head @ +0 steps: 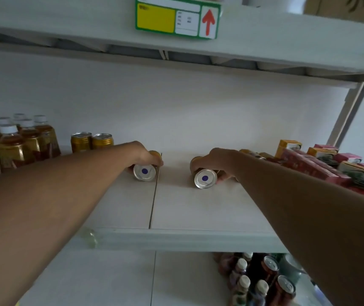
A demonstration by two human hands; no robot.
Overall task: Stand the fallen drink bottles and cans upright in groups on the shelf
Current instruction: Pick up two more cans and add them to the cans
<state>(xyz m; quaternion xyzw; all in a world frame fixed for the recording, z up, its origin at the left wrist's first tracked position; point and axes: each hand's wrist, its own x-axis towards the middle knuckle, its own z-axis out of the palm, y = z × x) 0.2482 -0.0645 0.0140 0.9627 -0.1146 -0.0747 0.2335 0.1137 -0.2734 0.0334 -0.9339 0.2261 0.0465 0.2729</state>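
A: Two fallen cans mid-shelf, bases toward camera. Left hand fingers clamped on left can, right hand on right can.
B: Step?
A: Grasp done, looks like. Next: tip both upright, set by standing cans at 10 o'clock.

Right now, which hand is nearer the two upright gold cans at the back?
Left. The left hand grips a lying can just right of the upright gold cans; the right hand grips another lying can farther right.
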